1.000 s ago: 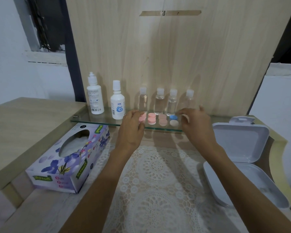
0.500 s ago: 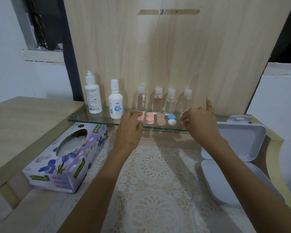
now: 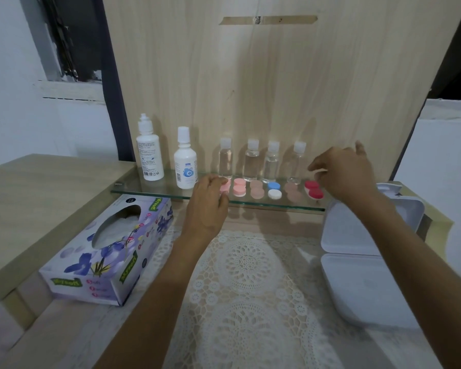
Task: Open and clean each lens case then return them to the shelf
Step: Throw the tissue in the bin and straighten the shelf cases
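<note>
A person reaches with both hands to a glass shelf point(image 3: 149, 186) where a row of lens cases point(image 3: 256, 189) stands close to the front edge. The left hand point(image 3: 206, 206) lies on the pink case point(image 3: 226, 185) at the row's left end, fingers bent together against it; whether the thumb closes beneath is hidden. The right hand point(image 3: 343, 177) hovers just above the red case point(image 3: 314, 189) at the right end, fingers loosely curled and close together, holding nothing. Between them sit a second pink case point(image 3: 239, 187), a blue-and-white case point(image 3: 274, 189) and two tan cases point(image 3: 292, 191), every lid on, so the cleaning looks not yet begun.

The step in hand appears to be taking a first case off the shelf. It would likely go best pinched across its sides and lifted straight up before being drawn toward the body. Its neighbour sits just beside it, and the clear bottles point(image 3: 251, 163) stand right behind, where a sideways sweep could topple them. A push instead of a lift might slide a case over the glass edge. The two white bottles point(image 3: 149, 153) at the shelf's left look tall and easy to tip.

Below, the lace mat point(image 3: 248, 288) offers the widest working room, between a tissue box point(image 3: 109, 251) on the left and an open white box point(image 3: 362, 288) on the right
</note>
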A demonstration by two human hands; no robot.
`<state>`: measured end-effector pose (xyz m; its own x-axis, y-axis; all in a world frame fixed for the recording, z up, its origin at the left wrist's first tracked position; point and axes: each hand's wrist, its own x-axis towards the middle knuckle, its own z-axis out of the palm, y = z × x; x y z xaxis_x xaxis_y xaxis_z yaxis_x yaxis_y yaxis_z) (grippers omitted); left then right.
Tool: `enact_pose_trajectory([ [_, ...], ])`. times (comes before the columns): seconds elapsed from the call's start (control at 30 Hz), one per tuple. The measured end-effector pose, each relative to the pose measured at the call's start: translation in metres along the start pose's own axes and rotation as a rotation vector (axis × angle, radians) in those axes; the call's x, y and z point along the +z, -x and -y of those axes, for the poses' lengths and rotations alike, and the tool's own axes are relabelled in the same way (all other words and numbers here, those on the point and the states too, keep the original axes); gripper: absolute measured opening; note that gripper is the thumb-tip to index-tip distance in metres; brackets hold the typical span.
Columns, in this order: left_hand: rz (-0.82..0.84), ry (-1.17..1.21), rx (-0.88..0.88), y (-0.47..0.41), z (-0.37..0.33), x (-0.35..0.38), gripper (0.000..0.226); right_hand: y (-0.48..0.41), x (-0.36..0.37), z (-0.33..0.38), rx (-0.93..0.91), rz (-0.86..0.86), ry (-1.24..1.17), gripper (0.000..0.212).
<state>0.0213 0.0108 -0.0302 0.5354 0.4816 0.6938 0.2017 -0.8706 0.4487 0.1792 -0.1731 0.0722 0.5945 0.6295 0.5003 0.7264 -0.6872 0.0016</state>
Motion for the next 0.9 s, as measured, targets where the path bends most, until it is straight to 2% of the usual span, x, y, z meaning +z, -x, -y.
enact_pose_trajectory([
  [0.27,-0.006,-0.018,0.008,0.000,0.000,0.001,0.028,-0.014,0.000,-0.005,0.046,0.311,-0.097,0.016],
  [0.9,0.007,-0.010,-0.012,0.000,-0.003,-0.001,0.028,0.005,-0.004,0.010,0.085,0.293,-0.111,0.017],
])
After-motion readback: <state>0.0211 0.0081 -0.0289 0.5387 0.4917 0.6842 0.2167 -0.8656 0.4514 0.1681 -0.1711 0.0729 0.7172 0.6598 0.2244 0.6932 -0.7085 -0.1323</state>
